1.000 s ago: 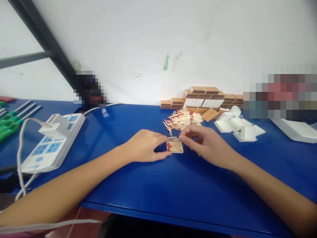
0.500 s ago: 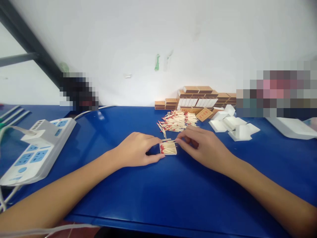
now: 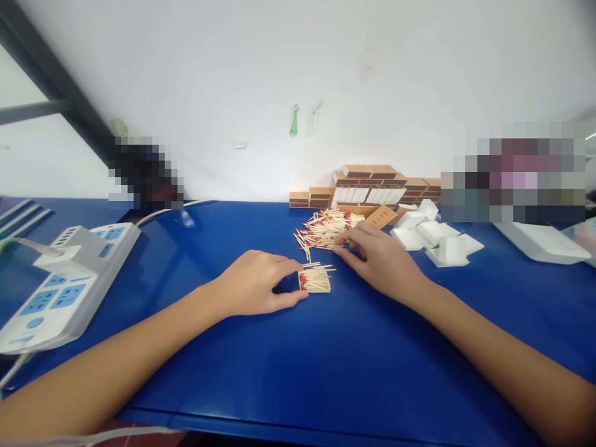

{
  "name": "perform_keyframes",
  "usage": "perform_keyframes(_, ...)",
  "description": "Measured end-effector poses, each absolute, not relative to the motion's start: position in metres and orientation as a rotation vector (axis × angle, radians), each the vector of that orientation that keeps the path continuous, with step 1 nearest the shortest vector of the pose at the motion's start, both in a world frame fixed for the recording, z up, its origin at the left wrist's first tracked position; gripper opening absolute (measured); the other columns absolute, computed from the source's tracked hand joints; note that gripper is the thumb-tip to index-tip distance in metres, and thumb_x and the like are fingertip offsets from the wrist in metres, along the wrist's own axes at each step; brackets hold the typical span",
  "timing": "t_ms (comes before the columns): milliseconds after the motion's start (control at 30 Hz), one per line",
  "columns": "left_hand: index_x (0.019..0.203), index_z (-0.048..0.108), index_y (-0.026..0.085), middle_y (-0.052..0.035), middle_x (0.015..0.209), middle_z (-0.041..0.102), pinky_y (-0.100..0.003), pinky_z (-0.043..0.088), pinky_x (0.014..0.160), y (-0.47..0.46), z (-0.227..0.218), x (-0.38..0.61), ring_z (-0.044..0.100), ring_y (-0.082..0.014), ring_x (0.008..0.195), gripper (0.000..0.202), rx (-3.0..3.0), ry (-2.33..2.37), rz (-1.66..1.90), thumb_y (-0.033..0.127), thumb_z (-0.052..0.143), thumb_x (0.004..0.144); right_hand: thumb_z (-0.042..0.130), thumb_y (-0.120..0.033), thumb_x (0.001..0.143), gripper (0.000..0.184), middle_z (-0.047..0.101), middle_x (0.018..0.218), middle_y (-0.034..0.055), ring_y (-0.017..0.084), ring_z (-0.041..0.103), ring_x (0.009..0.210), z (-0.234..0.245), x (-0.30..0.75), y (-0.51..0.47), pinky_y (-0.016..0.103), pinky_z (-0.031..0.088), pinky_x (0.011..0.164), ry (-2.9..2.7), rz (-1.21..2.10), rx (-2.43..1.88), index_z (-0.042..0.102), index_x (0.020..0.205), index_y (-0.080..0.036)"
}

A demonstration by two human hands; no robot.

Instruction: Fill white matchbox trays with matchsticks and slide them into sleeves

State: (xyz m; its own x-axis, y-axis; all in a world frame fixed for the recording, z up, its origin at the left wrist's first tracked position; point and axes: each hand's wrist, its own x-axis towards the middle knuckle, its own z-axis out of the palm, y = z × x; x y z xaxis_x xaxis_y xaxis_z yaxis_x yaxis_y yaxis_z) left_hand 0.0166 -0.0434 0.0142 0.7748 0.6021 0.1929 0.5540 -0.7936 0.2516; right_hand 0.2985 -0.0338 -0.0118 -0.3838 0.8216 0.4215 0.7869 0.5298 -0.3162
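Note:
A small white matchbox tray [image 3: 320,289] lies on the blue table, filled with red-tipped matches [image 3: 313,281]. My left hand [image 3: 261,282] grips its left end, thumb on the near side and fingers on the far side. A few loose matches [image 3: 321,266] lie along the tray's far edge. Beyond it spreads a heap of matches [image 3: 326,230], heads pointing various ways. My right hand [image 3: 379,251] is at the heap's near right edge, thumb and forefinger tips close together. Whether a match is between them cannot be made out.
Brown matchboxes [image 3: 367,180] are stacked against the wall, one matchbox [image 3: 380,216] leaning in front. Several white trays [image 3: 437,233] lie in a pile to the right, with a larger white object [image 3: 540,242] beyond. A power strip [image 3: 69,292] with cables sits at left.
My right hand has moved from the tray's right end up to the match heap. My left hand keeps its hold on the tray. The view has shifted slightly.

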Motion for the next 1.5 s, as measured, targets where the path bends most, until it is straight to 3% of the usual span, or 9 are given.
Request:
perform_keyframes(333, 0.117, 0.074, 0.019, 0.0006, 0.076, 0.071, -0.026, 0.043, 0.059, -0.042, 0.015, 0.016, 0.064, -0.0134, 0.063, 0.035, 2.785, 0.921, 0.379, 0.046, 0.063, 0.096, 0.060, -0.034, 0.100, 0.015, 0.059, 0.088, 0.0039, 0.018, 0.056, 0.074, -0.017, 0.306, -0.024, 0.032, 0.044, 0.068, -2.265, 0.225, -1.327, 0.059, 0.092, -0.021)
perform_keyframes(600, 0.116, 0.074, 0.019, 0.0006, 0.076, 0.070, -0.027, 0.042, 0.058, -0.042, 0.017, 0.016, 0.061, -0.0130, 0.061, 0.036, 2.786, 0.934, 0.374, 0.046, 0.062, 0.097, 0.049, -0.037, 0.104, 0.020, 0.061, 0.098, 0.0081, 0.021, 0.059, 0.077, -0.014, 0.309, -0.024, 0.035, 0.047, 0.070, -2.380, 0.151, -1.342, 0.054, 0.094, -0.021)
perform_keyframes(1367, 0.111, 0.074, 0.020, 0.0008, 0.074, 0.069, -0.026, 0.042, 0.059, -0.041, 0.017, 0.015, 0.062, -0.0134, 0.061, 0.035, 2.784, 0.956, 0.390, 0.049, 0.062, 0.097, 0.051, -0.029, 0.106, 0.012, 0.064, 0.103, 0.0070, 0.020, 0.064, 0.086, 0.003, 0.267, -0.066, 0.033, 0.050, 0.072, -2.440, 0.301, -1.123, 0.061, 0.104, -0.022)
perform_keyframes(1500, 0.111, 0.074, 0.020, 0.0014, 0.074, 0.069, -0.026, 0.042, 0.060, -0.040, 0.017, 0.015, 0.062, -0.0129, 0.062, 0.035, 2.778, 0.954, 0.392, 0.049, 0.062, 0.096, 0.054, -0.028, 0.104, 0.011, 0.064, 0.099, 0.0065, 0.020, 0.063, 0.085, 0.006, 0.276, -0.065, 0.033, 0.048, 0.071, -2.427, 0.300, -1.162, 0.061, 0.098, -0.022)
